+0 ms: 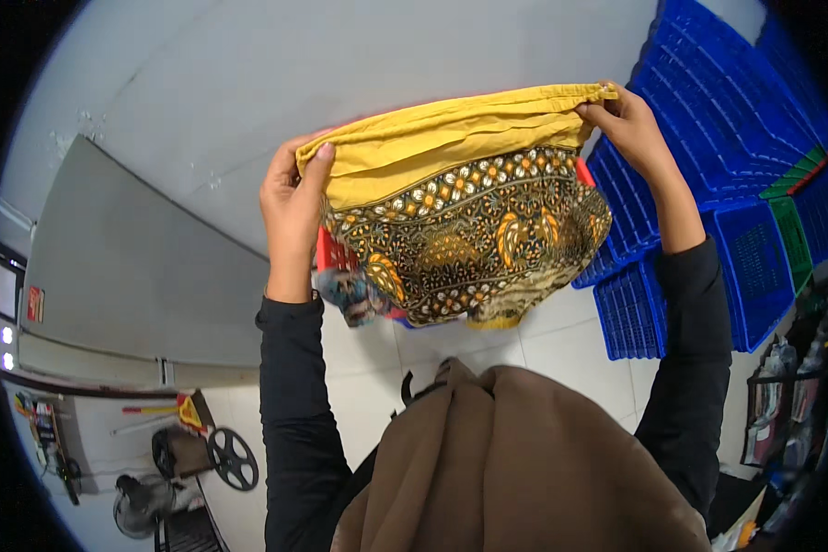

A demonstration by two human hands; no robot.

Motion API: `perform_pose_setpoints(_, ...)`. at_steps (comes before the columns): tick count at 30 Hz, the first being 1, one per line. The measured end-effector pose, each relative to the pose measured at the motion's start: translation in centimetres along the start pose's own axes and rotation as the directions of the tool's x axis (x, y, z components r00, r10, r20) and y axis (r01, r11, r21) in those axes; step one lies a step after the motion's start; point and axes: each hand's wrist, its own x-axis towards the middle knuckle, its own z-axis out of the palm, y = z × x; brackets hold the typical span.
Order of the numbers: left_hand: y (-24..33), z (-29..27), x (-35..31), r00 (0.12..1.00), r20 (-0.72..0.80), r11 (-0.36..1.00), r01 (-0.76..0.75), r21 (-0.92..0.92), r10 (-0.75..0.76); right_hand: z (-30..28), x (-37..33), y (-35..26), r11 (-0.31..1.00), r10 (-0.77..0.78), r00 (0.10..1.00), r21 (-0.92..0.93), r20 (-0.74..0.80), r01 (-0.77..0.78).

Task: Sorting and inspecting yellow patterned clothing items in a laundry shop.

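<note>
Across the top of the view, a pale wall (pixel 396 55) is spreading out as the largest surface, and below it a light tiled floor (pixel 561 354) is showing. Along the right side, blue plastic crates (pixel 699 110) are standing in leaning, nested stacks, with some green and red crates mixed in at the far edge. On the left, a large grey panel (pixel 138 248) is bending with the lens. At the bottom, the person's brown draped clothing (pixel 524 469) is filling the lower middle, with black sleeves (pixel 294 396) coming up on both sides.

In the centre, a patterned garment (pixel 460 230) is hanging between the two hands, well above the floor; its gathered yellow band is stretching along the top, and its dark cloth, with white flowers and orange leaf-like motifs, is falling below. Behind it, a red slotted container (pixel 329 253) is peeking out at both sides, and a bluish cloth (pixel 354 296) is showing beneath its lower left edge.

At lower left, a fan (pixel 138 504) is standing near a black spoked wheel (pixel 233 458). The left hand (pixel 293 193) is gripping the band's left end, thumb in front; the right hand's (pixel 633 133) fingers are pinching its upper right corner.
</note>
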Motion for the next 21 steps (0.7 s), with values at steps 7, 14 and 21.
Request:
perform_pose_setpoints(7,4.6,6.1,1.8,0.825,0.457,0.930,-0.368,-0.010,0.332,3.9,-2.6,-9.0,0.823,-0.500,0.862,-0.260,0.089,0.504)
perform_pose_setpoints(14,4.4,8.3,-1.8,0.910,0.322,0.944,-0.171,-0.282,0.261,0.8,-5.3,-10.9,0.909,-0.243,0.954,0.301,-0.174,0.287)
perform_pose_setpoints(21,-0.4,5.9,-2.7,0.797,0.507,0.719,-0.558,0.414,0.327,-17.6,-10.8,-12.3,0.915,-0.268,0.686,0.044,-0.676,0.400)
